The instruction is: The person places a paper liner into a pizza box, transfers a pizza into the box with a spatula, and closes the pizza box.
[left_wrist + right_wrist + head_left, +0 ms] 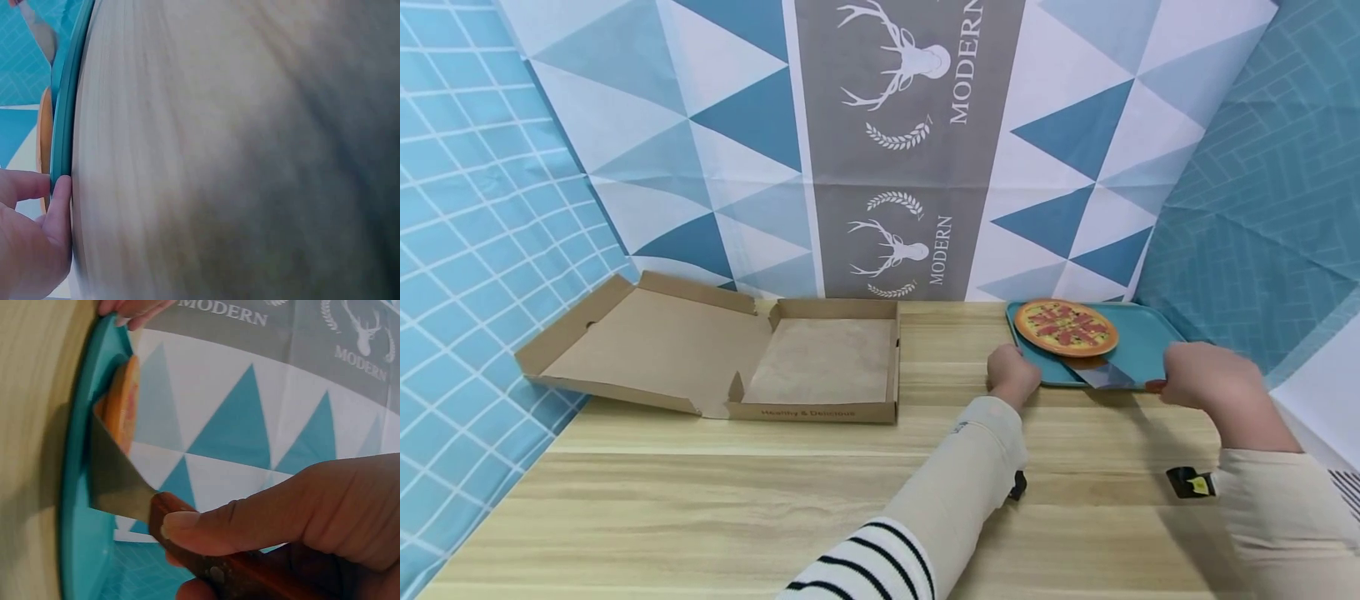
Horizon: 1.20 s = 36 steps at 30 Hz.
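Observation:
A round pizza [1066, 327] lies toward the left side of a teal tray [1150, 329] at the back right of the table. My left hand [1013, 375] pinches the tray's left edge; thumb and finger of that hand [37, 244] meet at the rim in the left wrist view. With my right hand [1217, 387] I grip the brown wooden handle [181, 528] of a spatula [1105, 377]. Its flat metal blade [119, 478] slants down to the pizza's near edge, the tip hidden there. How far it reaches under the pizza I cannot tell.
An open cardboard pizza box [823, 358] sits left of the tray, its lid [655, 337] folded out to the left. Patterned cloth walls [895, 167] stand behind and at both sides. Wooden tabletop [737, 500] stretches across the front.

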### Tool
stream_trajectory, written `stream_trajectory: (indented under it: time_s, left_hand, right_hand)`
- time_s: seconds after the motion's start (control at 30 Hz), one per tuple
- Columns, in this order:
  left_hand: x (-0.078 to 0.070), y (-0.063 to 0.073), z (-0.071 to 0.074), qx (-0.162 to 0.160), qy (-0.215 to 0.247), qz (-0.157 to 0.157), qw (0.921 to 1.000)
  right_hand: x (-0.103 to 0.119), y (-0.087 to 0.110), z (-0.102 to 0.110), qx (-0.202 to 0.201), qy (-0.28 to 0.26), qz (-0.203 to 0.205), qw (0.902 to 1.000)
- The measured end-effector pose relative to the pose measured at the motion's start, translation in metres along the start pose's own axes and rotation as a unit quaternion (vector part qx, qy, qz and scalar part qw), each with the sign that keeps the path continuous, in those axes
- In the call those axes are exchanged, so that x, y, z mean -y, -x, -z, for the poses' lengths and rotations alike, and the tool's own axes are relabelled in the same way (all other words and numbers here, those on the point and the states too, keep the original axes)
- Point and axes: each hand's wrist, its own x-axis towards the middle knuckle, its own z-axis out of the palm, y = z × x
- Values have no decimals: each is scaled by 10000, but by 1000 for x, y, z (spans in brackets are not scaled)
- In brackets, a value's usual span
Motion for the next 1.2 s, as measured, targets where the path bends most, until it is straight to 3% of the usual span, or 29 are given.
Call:
stream_trajectory:
  time_s: [0.33,0.7,1.2]
  left_hand:
    - [0,-1,0,-1,-45,-124,9999]
    - [3,1,-1,-111,128,-24,9999]
    - [5,1,-1,-113,76,-238,9996]
  right_hand:
    - [-2,-16,-16,-205,-355,-160,9990]
    - [3,-29,-34,-401,-567,-52,9976]
    - [10,-31,-41,-545,-639,-278,9961]
